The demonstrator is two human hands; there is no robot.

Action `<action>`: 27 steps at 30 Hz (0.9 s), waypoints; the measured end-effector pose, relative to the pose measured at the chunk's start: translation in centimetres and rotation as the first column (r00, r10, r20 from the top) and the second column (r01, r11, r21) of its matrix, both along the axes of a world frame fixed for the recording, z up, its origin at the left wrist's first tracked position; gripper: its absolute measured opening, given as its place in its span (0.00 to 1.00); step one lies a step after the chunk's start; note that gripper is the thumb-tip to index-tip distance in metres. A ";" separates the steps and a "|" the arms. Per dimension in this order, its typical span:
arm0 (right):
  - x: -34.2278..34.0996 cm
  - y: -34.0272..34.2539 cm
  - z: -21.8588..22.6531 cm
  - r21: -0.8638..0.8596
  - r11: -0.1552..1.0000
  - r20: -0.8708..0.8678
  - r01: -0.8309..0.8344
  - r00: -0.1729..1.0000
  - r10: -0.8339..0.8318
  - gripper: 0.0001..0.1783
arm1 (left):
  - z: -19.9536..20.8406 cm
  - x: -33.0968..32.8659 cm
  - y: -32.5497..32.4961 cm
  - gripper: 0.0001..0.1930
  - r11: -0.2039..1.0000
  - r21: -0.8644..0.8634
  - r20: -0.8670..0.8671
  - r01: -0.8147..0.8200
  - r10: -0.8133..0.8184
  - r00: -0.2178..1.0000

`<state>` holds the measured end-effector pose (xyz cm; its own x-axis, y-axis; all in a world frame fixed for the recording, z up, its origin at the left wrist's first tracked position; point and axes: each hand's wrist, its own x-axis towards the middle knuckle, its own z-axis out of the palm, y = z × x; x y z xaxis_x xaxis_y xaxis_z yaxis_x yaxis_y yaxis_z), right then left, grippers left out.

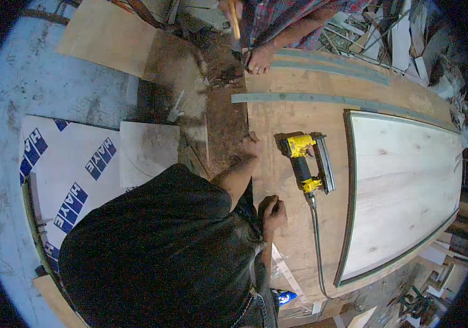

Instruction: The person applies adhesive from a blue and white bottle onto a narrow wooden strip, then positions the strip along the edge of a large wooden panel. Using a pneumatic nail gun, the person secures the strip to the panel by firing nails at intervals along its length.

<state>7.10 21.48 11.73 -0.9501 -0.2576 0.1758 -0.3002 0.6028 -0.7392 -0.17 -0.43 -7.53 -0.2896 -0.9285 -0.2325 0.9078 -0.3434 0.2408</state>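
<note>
My left hand [251, 144] is closed in a loose fist at the near edge of the plywood worktop [283, 246]; nothing shows in it. Closer to my body, my right hand [274, 213] rests by the same edge, its fingers curled, with no object visible in them. Beyond both hands, a yellow and black pneumatic stapler [303, 162] lies on its side, untouched. Its dark air hose [317, 246] runs down toward the bottom of the view. Past the stapler lies a pale wooden panel [403, 191] edged by a dark frame.
A co-worker's hand [259, 59] presses on the worktop's far corner; the other holds a yellow-handled tool [235, 21]. Grey-green strips [327, 98] lie along the top. Behind me is a white and blue printed sheet [75, 169]. Scrap wood [365, 35] is heaped beyond.
</note>
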 end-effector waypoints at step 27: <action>0.3 0.0 1.2 0.041 0.998 0.124 -0.041 0.992 0.035 0.14 | 0.0 1.6 -0.6 0.22 0.783 0.277 -0.809 0.557 -0.122 0.574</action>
